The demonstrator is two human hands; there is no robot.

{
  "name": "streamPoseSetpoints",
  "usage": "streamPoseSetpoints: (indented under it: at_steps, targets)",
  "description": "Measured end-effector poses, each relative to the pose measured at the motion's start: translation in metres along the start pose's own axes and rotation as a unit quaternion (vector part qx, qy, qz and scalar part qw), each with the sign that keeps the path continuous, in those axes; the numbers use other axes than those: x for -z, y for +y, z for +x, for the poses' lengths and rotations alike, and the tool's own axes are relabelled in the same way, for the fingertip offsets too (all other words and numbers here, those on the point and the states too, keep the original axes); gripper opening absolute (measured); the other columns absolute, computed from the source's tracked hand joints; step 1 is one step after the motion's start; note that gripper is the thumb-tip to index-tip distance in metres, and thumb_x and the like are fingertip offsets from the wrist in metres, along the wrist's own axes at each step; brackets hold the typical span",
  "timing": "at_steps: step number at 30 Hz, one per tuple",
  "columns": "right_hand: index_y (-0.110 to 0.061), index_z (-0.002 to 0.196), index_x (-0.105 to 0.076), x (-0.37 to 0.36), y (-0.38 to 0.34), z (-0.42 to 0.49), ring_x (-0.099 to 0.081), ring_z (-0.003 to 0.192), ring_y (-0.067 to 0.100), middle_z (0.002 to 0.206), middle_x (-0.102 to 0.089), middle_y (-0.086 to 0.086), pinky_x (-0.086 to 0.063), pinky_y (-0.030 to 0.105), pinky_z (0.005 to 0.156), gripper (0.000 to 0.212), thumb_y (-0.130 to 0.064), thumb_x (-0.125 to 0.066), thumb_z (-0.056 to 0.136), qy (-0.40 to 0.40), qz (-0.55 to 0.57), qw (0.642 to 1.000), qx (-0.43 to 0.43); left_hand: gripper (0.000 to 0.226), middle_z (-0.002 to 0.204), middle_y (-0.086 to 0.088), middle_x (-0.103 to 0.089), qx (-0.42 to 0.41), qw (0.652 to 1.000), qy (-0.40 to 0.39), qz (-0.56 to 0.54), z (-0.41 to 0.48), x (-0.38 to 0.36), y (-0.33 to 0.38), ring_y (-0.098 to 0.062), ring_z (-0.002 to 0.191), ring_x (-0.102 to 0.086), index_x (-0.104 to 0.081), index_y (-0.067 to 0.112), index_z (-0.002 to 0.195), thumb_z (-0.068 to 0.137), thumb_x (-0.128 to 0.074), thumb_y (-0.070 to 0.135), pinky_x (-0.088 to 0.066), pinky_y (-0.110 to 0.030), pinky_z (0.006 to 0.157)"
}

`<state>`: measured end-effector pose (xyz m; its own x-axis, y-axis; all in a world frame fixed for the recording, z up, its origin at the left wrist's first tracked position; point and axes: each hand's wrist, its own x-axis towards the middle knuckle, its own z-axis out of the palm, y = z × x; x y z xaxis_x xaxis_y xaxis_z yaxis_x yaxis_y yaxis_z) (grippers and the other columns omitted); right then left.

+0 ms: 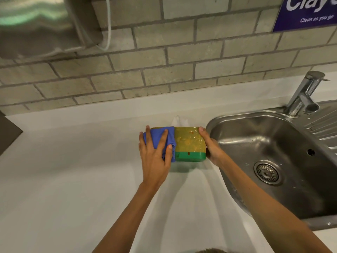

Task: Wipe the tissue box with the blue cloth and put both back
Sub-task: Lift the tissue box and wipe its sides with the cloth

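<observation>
The tissue box (pixel 189 143) is yellow with a green lower band and stands on the white counter (pixel 73 170) just left of the sink. A white tissue (pixel 178 121) sticks up behind its top. The blue cloth (pixel 169 137) is draped over the box's left part. My left hand (pixel 155 154) lies flat on the cloth with fingers spread, pressing it against the box. My right hand (pixel 209 143) grips the box's right end, thumb on the top edge.
A steel sink (pixel 273 143) with a drain (pixel 267 172) lies right of the box, a chrome tap (pixel 304 94) behind it. A brick wall runs along the back, with a metal dispenser (pixel 42 24) at the upper left and a blue sign (pixel 308 13) at the upper right.
</observation>
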<state>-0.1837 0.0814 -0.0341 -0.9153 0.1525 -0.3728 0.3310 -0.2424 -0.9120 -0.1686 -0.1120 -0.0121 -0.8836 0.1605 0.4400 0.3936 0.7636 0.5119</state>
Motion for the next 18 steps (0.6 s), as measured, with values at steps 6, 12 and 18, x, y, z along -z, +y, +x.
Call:
streamPoseSetpoints:
  at_steps: [6, 12, 18]
  targets:
    - [-0.018, 0.103, -0.062, 0.001, 0.001, -0.001, -0.066, 0.097, 0.021, 0.103, -0.069, 0.006, -0.053, 0.035, 0.081, 0.087, -0.076, -0.064, 0.038, 0.004, -0.006, 1.000, 0.002, 0.064, 0.154, -0.022, -0.023, 0.020, 0.998, -0.014, 0.060, 0.008, -0.007, 0.004, -0.047, 0.139, -0.021, -0.037, 0.027, 0.142, 0.088, -0.021, 0.059, -0.032, -0.058, 0.107]
    - [-0.013, 0.116, -0.059, -0.002, 0.002, -0.001, -0.067, 0.097, 0.021, 0.106, -0.070, 0.008, -0.054, 0.033, 0.077, 0.087, -0.072, -0.061, 0.052, 0.013, 0.000, 1.000, 0.004, 0.060, 0.151, -0.020, -0.033, -0.022, 0.995, -0.031, 0.092, 0.010, -0.016, 0.032, -0.047, 0.137, -0.028, -0.040, 0.025, 0.141, 0.091, -0.019, 0.051, -0.035, -0.056, 0.106]
    - [-0.009, 0.117, -0.058, -0.003, -0.002, -0.002, -0.066, 0.096, 0.021, 0.104, -0.069, 0.008, -0.054, 0.032, 0.074, 0.099, -0.075, -0.060, 0.043, 0.010, -0.009, 1.000, 0.000, 0.054, 0.145, -0.021, -0.043, -0.061, 0.995, 0.009, 0.084, -0.009, -0.007, 0.000, -0.048, 0.132, -0.035, -0.049, 0.016, 0.136, 0.095, -0.029, 0.045, -0.044, -0.053, 0.101]
